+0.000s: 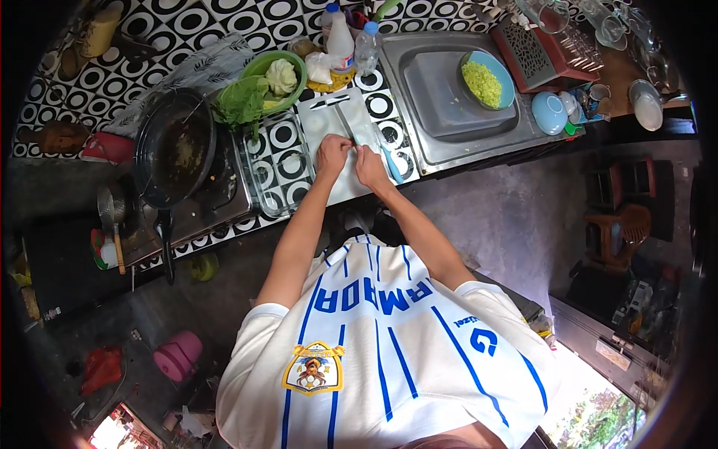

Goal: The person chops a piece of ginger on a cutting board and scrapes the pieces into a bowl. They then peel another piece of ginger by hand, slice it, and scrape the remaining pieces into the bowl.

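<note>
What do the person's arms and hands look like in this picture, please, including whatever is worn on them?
Both arms are bare from the short sleeves down. The left hand and right hand show no gloves; rings or a watch are too small to tell. The sleeves belong to a white jersey with blue stripes, blue lettering and a yellow-and-blue crest.

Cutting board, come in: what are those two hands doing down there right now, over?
Left hand and right hand both down on the white cutting board. Grip too small to tell. Knife lies just beyond the fingers. Wok well clear.

Matt steel sink (419,142); glossy tiles (224,19)
</note>
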Demonstrator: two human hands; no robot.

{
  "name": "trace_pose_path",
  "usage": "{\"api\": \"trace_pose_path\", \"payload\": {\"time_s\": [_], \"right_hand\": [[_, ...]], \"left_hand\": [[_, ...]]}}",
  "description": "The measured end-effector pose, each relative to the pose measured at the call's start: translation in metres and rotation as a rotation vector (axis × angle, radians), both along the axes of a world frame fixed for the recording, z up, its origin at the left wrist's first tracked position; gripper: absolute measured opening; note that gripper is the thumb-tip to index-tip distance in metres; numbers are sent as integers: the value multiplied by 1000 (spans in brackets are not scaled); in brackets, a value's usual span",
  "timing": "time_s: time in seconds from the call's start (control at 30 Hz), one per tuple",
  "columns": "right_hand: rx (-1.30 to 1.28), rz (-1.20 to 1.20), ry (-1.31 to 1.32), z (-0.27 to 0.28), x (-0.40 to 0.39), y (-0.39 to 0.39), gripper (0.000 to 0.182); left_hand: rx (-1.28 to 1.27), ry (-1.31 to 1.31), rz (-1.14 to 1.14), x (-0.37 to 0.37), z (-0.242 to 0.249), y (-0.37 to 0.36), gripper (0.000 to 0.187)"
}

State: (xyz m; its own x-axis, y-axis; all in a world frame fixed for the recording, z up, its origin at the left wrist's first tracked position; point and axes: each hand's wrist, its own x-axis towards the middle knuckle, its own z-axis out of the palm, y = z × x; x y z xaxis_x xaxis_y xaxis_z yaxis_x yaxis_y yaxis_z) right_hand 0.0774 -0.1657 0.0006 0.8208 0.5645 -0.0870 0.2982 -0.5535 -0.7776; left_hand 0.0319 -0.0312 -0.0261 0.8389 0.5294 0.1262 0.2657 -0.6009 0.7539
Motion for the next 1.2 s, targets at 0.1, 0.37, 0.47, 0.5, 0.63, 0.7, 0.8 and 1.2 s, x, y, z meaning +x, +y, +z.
{"api": "trace_pose_path", "payload": {"time_s": [0.1, 0.37, 0.47, 0.5, 0.63, 0.7, 0.8, 1.2], "right_hand": [[-42, 0, 17, 2, -2, 2, 40], [-153, 58, 10, 10, -43, -67, 38], [-203, 70, 36, 20, -57, -90, 38], [-214, 80, 52, 27, -57, -97, 38], [-200, 65, 111, 40, -48, -98, 42], [-156, 46, 111, 47, -38, -95, 43], [-98, 26, 72, 59, -30, -82, 44], [-64, -6, 17, 19, -11, -8, 47]], "left_hand": [[14, 1, 9, 0, 5, 1, 7], [63, -42, -14, 0, -5, 2, 6], [51, -47, -25, -1, -4, 3, 6], [41, -45, -43, -1, -4, 3, 6], [21, -27, -111, -5, 0, 8, 17], [5, -43, -119, -4, 5, 11, 21], [-28, -56, -115, -8, 7, 12, 24], [-71, -59, -56, -7, 0, 11, 10]]}}
